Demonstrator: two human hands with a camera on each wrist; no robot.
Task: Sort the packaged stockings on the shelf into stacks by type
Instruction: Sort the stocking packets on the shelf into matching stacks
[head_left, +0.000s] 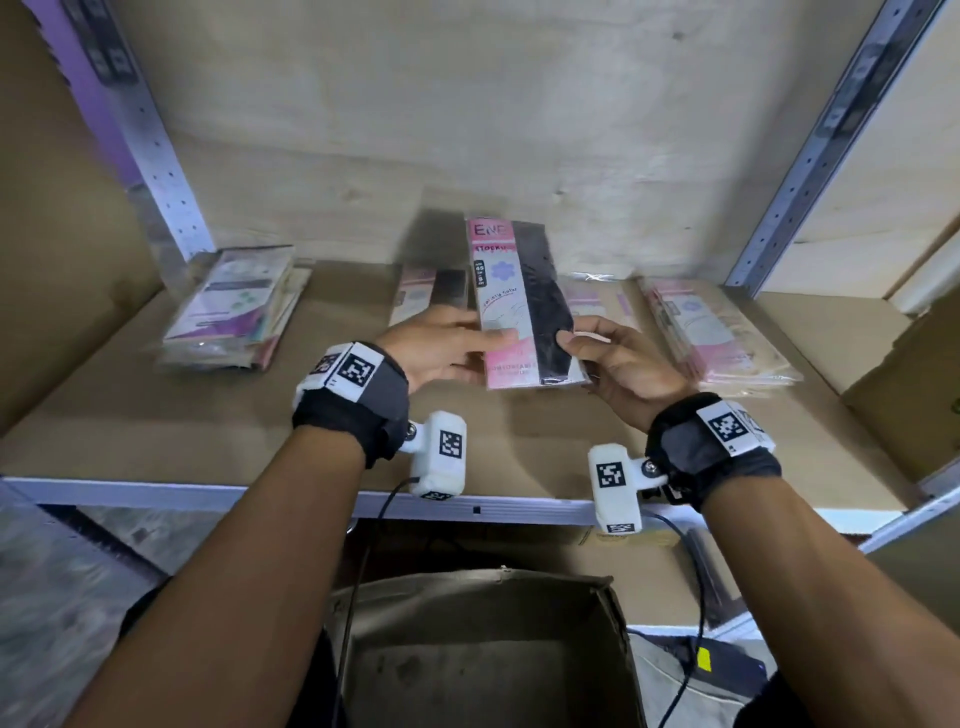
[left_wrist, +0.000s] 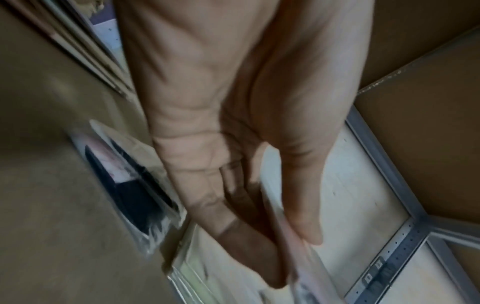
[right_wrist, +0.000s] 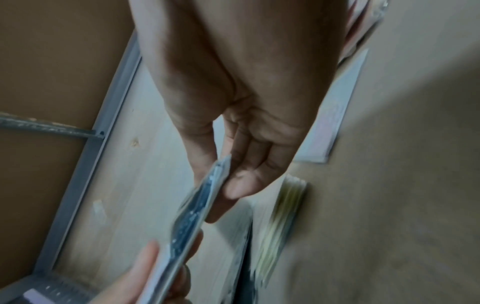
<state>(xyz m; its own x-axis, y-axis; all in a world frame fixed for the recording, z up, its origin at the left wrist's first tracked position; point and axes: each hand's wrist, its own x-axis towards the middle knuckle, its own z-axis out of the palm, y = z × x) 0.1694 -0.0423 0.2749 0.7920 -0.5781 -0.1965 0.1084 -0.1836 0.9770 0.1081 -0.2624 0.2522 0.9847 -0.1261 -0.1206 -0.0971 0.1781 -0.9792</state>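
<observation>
A pink and black stockings packet (head_left: 519, 301) is held upright above the shelf (head_left: 260, 415), between both hands. My left hand (head_left: 457, 343) pinches its left edge with thumb in front and fingers behind. My right hand (head_left: 592, 345) pinches its right edge. In the left wrist view the left hand (left_wrist: 291, 246) clamps the packet's thin edge (left_wrist: 298, 246). In the right wrist view the right hand (right_wrist: 221, 181) clamps the packet (right_wrist: 197, 205) edge-on. A similar pink and black packet (head_left: 431, 296) lies flat behind the left hand.
A stack of green and purple packets (head_left: 234, 312) sits at the shelf's left. Pink packets (head_left: 717, 332) are stacked at the right, with flat pale packets (head_left: 597, 301) between. Metal uprights (head_left: 166, 176) frame the bay. An open cardboard box (head_left: 483, 649) stands below the shelf.
</observation>
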